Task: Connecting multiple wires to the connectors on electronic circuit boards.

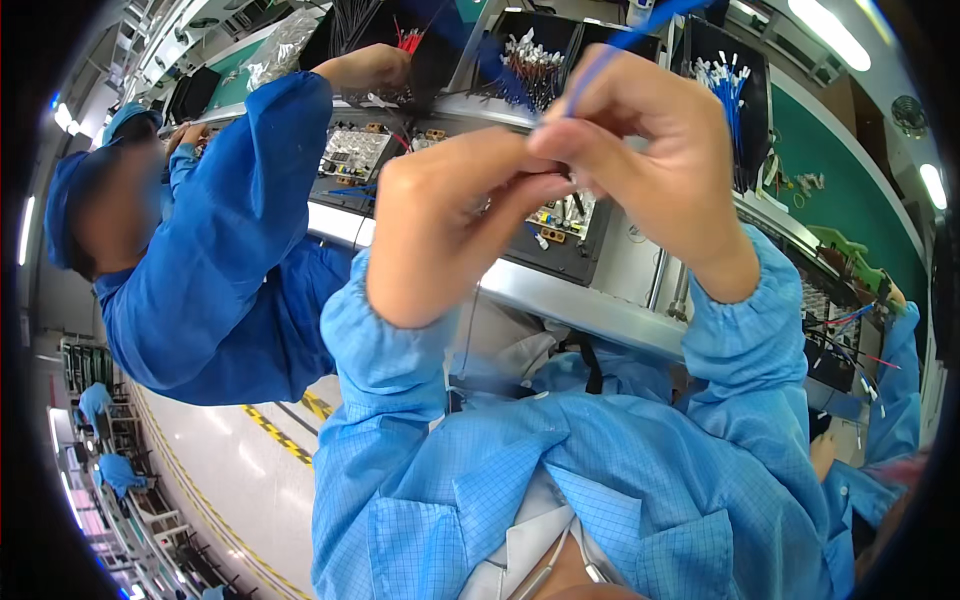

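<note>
Both my hands are raised and meet fingertip to fingertip above the workbench. My right hand (665,150) pinches a blue wire (610,62) between thumb and forefinger; the wire arcs up past the top edge of the picture. A second blurred blue strand runs up and away from the fingertips of my left hand (445,215), which is closed in a pinch around the wire. The exact spot where the fingers meet hides what lies between them. Below and behind the hands sits a circuit board (560,218) with small parts, in a black tray (570,262).
Black bins at the back hold white-tipped wires (535,65) and blue wires (722,85). On my left a co-worker in a dark blue smock (215,240) reaches toward red wires (408,40). Another circuit board (352,152) lies there. A light-blue sleeve (895,380) shows on the right.
</note>
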The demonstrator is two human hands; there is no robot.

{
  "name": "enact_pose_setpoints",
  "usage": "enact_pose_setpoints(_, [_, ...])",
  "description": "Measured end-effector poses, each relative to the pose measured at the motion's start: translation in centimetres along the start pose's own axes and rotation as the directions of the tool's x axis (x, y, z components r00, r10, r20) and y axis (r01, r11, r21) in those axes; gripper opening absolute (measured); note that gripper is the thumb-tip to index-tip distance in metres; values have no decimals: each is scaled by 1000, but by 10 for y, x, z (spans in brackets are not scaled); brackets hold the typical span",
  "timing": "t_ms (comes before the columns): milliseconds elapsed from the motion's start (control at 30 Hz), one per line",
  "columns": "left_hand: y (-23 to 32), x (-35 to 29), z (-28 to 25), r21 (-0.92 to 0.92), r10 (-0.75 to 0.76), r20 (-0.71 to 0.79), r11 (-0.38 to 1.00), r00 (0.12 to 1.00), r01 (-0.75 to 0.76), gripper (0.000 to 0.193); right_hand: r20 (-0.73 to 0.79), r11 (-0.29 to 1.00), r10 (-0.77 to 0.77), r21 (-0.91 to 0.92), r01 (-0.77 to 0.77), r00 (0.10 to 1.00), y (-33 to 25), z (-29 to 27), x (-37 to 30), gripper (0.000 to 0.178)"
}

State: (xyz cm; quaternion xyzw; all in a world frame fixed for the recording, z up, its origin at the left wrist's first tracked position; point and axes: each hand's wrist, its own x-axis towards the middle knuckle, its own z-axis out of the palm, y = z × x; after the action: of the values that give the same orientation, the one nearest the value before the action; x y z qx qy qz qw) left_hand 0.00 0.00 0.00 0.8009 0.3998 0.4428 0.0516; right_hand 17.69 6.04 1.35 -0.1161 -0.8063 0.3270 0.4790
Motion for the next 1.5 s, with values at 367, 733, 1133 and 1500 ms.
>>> enact_pose_setpoints(367, [14, -24, -9, -202, -384, -52, 908, 922, 367, 11, -62, 988, 110, 111, -103, 992, 20, 32, -10, 15])
enact_pose_setpoints(733, [-11, -114, 75, -478, -135, -312, 878, 940, -32, 26, -177, 955, 30, 297, 24, 984, 44, 38, -127, 28])
enact_pose_setpoints(1133, [-59, -262, 166, 107, -374, 324, 927, 869, 359, 32, -556, 998, 63, 29, -56, 829, 74, -20, -182, 31])
enact_pose_setpoints(1500, [-119, -360, 146, 249, -719, 328, 692, 613, 678, 10, -554, 994, 81, -15, -107, 828, 54, -24, -179, 34])
